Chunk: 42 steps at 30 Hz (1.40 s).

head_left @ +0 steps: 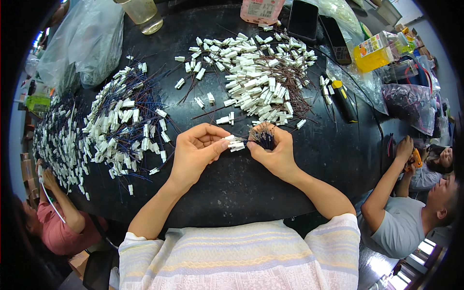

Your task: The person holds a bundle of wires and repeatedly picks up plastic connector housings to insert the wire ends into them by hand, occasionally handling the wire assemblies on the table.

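left hand (pixel 193 151): ours, grip clamped thumb-to-fingers on small white connectors (pixel 235 143), low over the black bench (pixel 251 183).
right hand (pixel 271 147): ours, grip closed round a bundle of dark wires (pixel 262 136), right beside the left hand; the white connectors sit between the two.
wire ends: we think they run into the connectors, but it's too small to tell.
left pile (pixel 123 128): white connectors on blue wires, heaped on the bench left of our hands, near but apart.
far-left pile (pixel 55 140): more of the same, along the bench rim.
centre pile (pixel 256 79): white connectors on reddish-brown wires, beyond our hands.
back edge: glass of pale liquid (pixel 144 14), two dark phones (pixel 319 24), clear plastic bag (pixel 84 43) at back left.
right side: a seated co-worker (pixel 401 212) in a grey shirt below the bench rim.
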### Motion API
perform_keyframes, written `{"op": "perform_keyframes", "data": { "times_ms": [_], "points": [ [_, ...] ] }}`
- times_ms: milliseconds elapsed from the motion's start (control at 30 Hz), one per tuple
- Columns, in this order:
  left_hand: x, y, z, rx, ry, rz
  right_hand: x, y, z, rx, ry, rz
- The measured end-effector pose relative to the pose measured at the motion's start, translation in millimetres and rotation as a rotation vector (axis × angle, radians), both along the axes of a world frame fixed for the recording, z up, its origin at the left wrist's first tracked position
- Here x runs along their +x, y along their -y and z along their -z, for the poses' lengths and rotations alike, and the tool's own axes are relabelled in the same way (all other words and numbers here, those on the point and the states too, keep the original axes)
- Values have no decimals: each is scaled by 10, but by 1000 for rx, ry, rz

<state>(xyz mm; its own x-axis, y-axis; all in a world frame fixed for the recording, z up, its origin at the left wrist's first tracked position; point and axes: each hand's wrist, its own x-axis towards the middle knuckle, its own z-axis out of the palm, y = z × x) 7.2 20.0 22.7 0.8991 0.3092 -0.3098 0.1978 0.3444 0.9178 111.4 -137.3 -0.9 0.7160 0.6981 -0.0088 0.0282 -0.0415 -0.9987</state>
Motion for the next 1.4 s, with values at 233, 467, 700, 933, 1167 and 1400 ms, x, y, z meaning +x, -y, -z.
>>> {"op": "perform_keyframes", "data": {
  "times_ms": [233,467,700,933,1167,1400],
  "points": [
    [-62,31,46,226,79,-66,-4,-8,-65,-107,-15,-12],
    [-86,26,53,745,155,-24,-22,-50,-108,-84,79,18],
    [-60,56,80,909,276,-59,-11,1,-19,32,-43,17],
    [-24,73,112,1060,452,-47,25,21,1,-38,-37,-86],
    [20,63,169,1183,589,14,46,24,-15,-41,-53,-163],
    [108,-79,53,1222,535,56,41,-36,-38,-33,-119,-131]
  ]
}}
